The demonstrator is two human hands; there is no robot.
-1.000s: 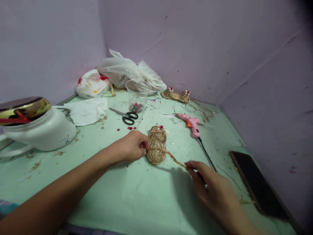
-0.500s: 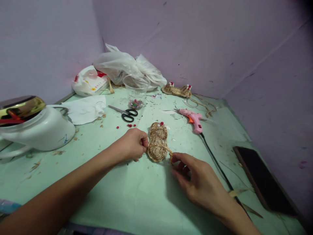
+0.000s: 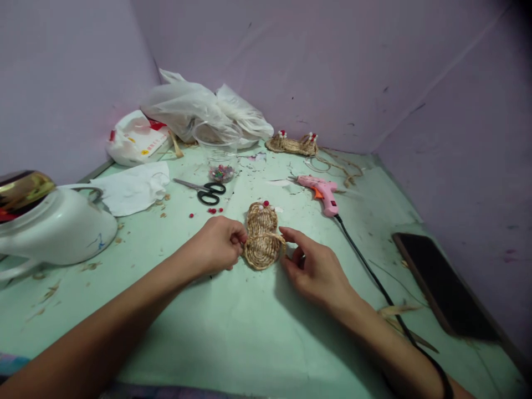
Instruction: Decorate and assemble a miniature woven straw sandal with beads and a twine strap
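Head view. Woven piece (image 3: 261,252) flat on the pale green tabletop (image 3: 241,338), between the two hands. Coiled straw-coloured fibre, narrowed at the middle; a red bead with white ones at the far end. Braided cord (image 3: 268,236) across it, side to side, curving down at the right edge.

Left hand (image 3: 216,244): fingers pinched closed at the piece's left edge, by the cord. Whether they grip edge, cord or both is hidden.

Right hand (image 3: 320,271): at the piece's right edge, forefinger and thumb parted, cord bend between them. Contact with the cord: cannot tell.

Surroundings: loose red beads (image 3: 212,211) beyond the left hand. Black-handled scissors (image 3: 208,194) farther out, blades apart from the beads. Clear cup (image 3: 218,145) just behind, mixed beads in its bottom. Pink glue gun (image 3: 320,188) to the right, lying on its side, black cord running towards the right forearm. Dark phone (image 3: 443,285) at the right. White pot (image 3: 62,224) at the left, white cloth (image 3: 131,188) near it. Plastic bags (image 3: 208,111) against the wall; second woven piece (image 3: 293,146) to their right, bead clusters on top.
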